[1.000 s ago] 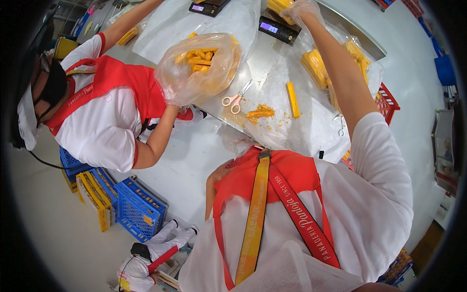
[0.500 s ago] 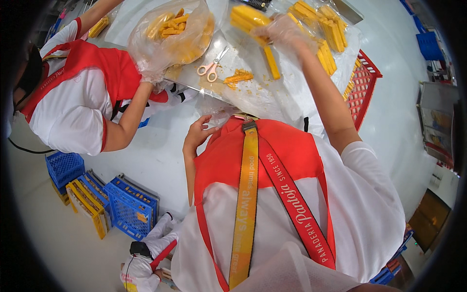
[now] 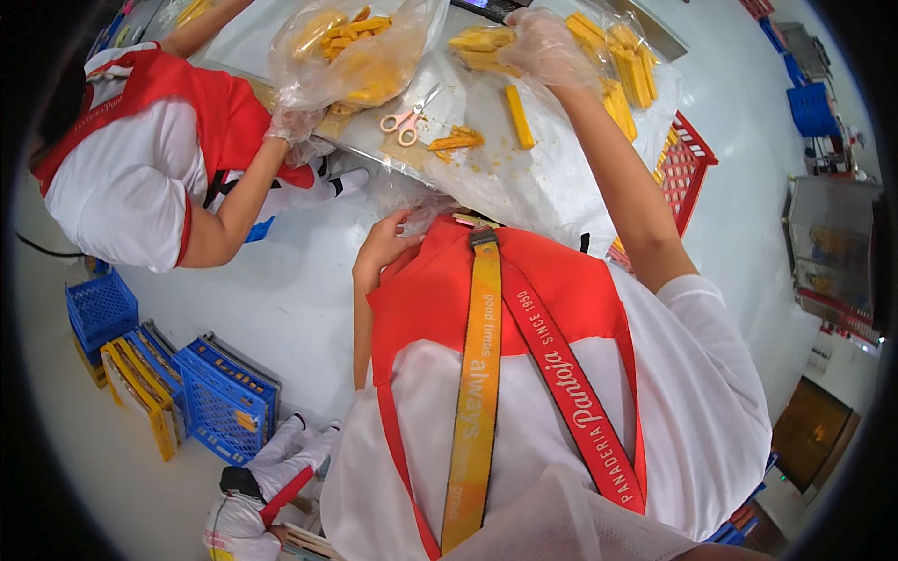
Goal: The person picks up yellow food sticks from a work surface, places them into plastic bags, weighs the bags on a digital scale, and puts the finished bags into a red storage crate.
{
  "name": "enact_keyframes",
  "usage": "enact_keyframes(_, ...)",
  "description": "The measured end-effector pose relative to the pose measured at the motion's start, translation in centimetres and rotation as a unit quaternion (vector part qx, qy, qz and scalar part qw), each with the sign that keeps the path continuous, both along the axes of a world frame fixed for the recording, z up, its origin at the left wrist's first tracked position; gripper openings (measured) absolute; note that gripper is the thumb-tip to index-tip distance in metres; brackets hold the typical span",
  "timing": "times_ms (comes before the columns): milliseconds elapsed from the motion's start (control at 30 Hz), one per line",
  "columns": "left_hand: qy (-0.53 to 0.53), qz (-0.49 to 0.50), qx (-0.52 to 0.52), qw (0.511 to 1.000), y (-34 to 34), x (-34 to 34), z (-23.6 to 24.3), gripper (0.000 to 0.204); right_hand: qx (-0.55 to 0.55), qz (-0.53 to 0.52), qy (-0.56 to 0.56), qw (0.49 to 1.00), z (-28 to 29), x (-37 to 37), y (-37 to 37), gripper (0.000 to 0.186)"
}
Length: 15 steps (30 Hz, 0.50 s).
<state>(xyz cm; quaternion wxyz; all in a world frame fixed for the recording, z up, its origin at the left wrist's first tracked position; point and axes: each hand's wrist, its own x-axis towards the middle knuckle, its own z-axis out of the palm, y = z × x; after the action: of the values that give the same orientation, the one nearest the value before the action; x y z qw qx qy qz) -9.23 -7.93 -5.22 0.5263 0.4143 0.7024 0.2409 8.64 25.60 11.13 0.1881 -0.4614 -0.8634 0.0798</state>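
My right hand [image 3: 554, 49], in a clear plastic glove, reaches to the far part of the table and closes on a bundle of yellow sticks [image 3: 482, 45]. One loose yellow stick [image 3: 518, 117] lies apart on the plastic-covered tabletop [image 3: 496, 173]. My left hand [image 3: 383, 245] hangs low beside my red apron, its fingers loosely curved and apart. Crumpled clear plastic [image 3: 428, 217] touches or nearly touches its fingertips. Pink-handled scissors [image 3: 409, 120] and a heap of broken yellow pieces [image 3: 456, 139] lie left of the loose stick.
A co-worker's gloved hand [image 3: 297, 123] holds a clear bag of yellow sticks [image 3: 369, 70] on the left. More bagged sticks [image 3: 634, 65] lie at the far right. A red crate [image 3: 687, 168] stands beyond the right edge; blue crates [image 3: 224, 397] stand on the floor.
My right hand has moved slightly farther away with the bundle, uncovering the whole loose stick. My left hand's fingers have drawn in toward the plastic. The view has shifted slightly.
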Motion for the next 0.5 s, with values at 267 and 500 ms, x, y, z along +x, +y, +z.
enact_keyframes(267, 0.03, 0.095, -0.079, 0.992, -4.7, -0.7, -0.4, 0.076, -0.021, 0.001, -0.033, 0.999, 3.9, 2.5, -2.4, 0.048)
enact_keyframes(500, 0.046, 0.099, -0.025, 0.994, -4.3, -0.4, 1.0, 0.065, -0.053, -0.039, -0.01, 0.998, 10.0, 4.6, -4.6, 0.045)
